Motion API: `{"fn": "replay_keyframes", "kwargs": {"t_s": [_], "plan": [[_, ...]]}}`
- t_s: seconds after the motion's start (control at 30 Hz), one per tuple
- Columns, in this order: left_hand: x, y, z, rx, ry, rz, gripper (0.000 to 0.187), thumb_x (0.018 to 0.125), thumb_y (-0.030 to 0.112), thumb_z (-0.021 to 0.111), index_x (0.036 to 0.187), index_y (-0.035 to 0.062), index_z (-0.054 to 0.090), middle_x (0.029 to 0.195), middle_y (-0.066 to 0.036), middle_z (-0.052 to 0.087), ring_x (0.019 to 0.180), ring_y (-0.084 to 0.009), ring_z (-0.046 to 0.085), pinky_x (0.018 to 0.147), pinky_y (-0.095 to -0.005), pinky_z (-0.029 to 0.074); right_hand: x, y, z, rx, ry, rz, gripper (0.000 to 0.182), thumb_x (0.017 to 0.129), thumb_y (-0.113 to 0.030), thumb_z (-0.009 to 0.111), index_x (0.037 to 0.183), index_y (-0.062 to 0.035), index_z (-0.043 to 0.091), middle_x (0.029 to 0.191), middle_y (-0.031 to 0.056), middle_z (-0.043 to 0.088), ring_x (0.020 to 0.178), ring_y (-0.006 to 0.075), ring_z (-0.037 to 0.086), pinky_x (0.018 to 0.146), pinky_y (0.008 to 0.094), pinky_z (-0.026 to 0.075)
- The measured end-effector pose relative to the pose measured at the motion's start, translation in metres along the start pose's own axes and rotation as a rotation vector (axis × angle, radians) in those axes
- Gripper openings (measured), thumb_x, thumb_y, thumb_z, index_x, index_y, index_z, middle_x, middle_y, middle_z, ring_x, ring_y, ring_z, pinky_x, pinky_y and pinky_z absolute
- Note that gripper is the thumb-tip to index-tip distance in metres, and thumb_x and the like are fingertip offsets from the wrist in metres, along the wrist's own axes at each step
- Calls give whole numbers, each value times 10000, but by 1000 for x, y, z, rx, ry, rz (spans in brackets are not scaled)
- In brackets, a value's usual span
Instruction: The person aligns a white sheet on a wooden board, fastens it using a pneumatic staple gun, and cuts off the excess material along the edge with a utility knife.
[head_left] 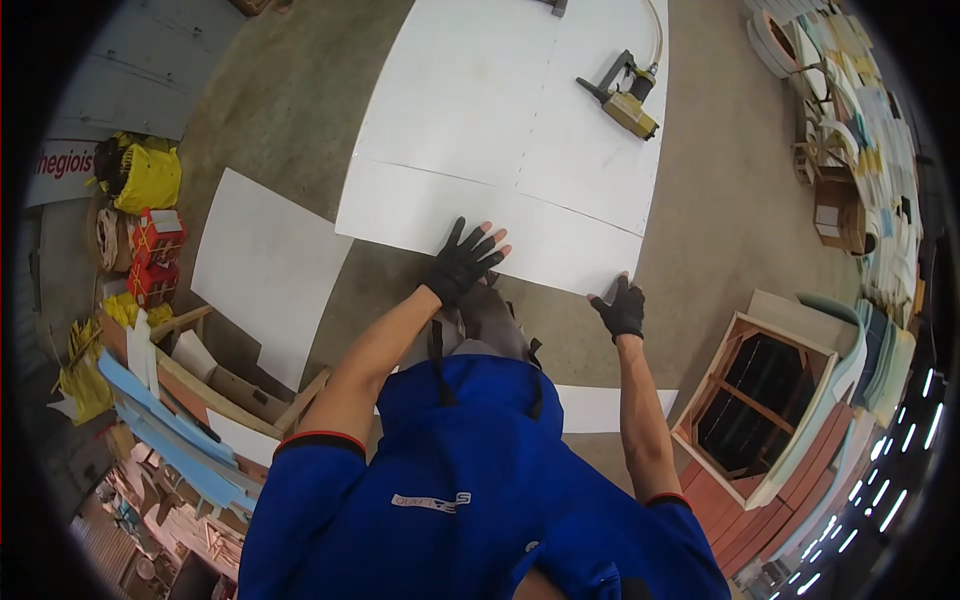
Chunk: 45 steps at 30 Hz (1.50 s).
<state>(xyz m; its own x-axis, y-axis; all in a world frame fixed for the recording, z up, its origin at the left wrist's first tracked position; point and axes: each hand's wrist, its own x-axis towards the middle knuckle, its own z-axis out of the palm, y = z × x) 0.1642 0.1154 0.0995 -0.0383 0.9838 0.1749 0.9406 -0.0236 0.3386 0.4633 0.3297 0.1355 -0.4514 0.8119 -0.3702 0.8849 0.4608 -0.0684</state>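
Observation:
A large white sheet [450,110] with dashed and solid lines across it lies in front of me. My left hand [465,265], in a black glove with some bare fingertips, rests spread on the sheet's near edge. Close to its near right corner is my right hand [622,308], gloved alike, thumb and fingers apart, fingertips at the edge. Neither hand grips a tool. A yellow and black air stapler [628,100] lies on the sheet's right side, its hose running off at the top.
Another white sheet [265,270] lies on the concrete floor [260,115] to the left. An upholstery frame [750,410] stands at the right. Red boxes [157,245] and yellow bags [150,175] are stacked at the left. Foam pieces and a cardboard box [838,215] line the right side.

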Motion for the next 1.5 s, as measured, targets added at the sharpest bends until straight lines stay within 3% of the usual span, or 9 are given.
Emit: {"fn": "replay_keyframes", "kwargs": {"t_s": [0.33,0.8,0.83,0.97,1.1,1.2,1.27,1.37,1.5], "plan": [[10,5,-7,109,-39,32,605,810,425,621,1351,193,481,1457,-57,404,1356,-300,344,1069,-681,171,-3,7,7,16,-24,-4,1128,639,-471,821,1468,-22,202,1369,294,325,1209,432,410,944,447,451],[0,3,-17,30,-23,32,747,682,465,707,1359,256,471,1483,-49,372,1365,-332,326,1045,-716,179,2,-9,-8,-189,-133,18,1111,594,-430,856,1433,-10,261,1304,304,410,1120,418,514,905,446,484],[1,3,-17,40,-5,36,756,671,447,715,1361,263,466,1479,-43,376,1363,-324,330,1046,-714,183,4,-20,-18,-255,-243,88,1166,575,-455,862,1466,-58,223,1400,306,322,1217,435,442,936,537,443],[-1,3,-26,23,-5,47,601,795,519,611,1308,216,538,1456,-72,408,1366,-317,326,1062,-692,164,2,-74,-24,-417,-144,-172,1280,526,-483,869,1517,-191,113,1563,197,79,1412,427,147,976,747,233],[-6,-1,-19,29,9,40,598,804,477,616,1328,206,518,1471,-84,386,1381,-317,302,1084,-663,161,-5,-147,-33,-393,-74,-630,1294,487,-516,856,1510,-170,143,1568,167,85,1414,416,154,998,712,239],[-22,-20,-26,16,71,-130,605,813,406,633,1330,123,494,1446,-141,390,1378,-333,290,1127,-596,147,1,-175,-20,-346,14,-747,1239,513,-565,819,1488,-116,200,1553,177,128,1395,410,196,963,689,273],[-46,-61,-8,-9,339,-678,548,887,394,580,1313,59,499,1388,-147,442,1367,-334,290,1153,-531,134,5,-178,2,-258,141,-763,1185,546,-570,802,1472,-95,235,1539,191,151,1378,412,220,942,678,291],[-82,-119,-19,369,529,-1086,520,875,366,637,1234,6,533,1263,-198,527,1167,-356,479,991,-448,378,1,-185,7,-326,64,-695,954,732,-598,650,1463,-102,286,1547,192,155,1398,407,201,969,723,233],[-85,-142,-41,148,662,-1010,356,895,291,630,1135,36,571,1101,-153,584,1023,-330,547,900,-430,429,4,-182,17,-241,84,-683,928,750,-555,658,1464,-95,283,1550,186,149,1410,404,177,975,735,216]]}}
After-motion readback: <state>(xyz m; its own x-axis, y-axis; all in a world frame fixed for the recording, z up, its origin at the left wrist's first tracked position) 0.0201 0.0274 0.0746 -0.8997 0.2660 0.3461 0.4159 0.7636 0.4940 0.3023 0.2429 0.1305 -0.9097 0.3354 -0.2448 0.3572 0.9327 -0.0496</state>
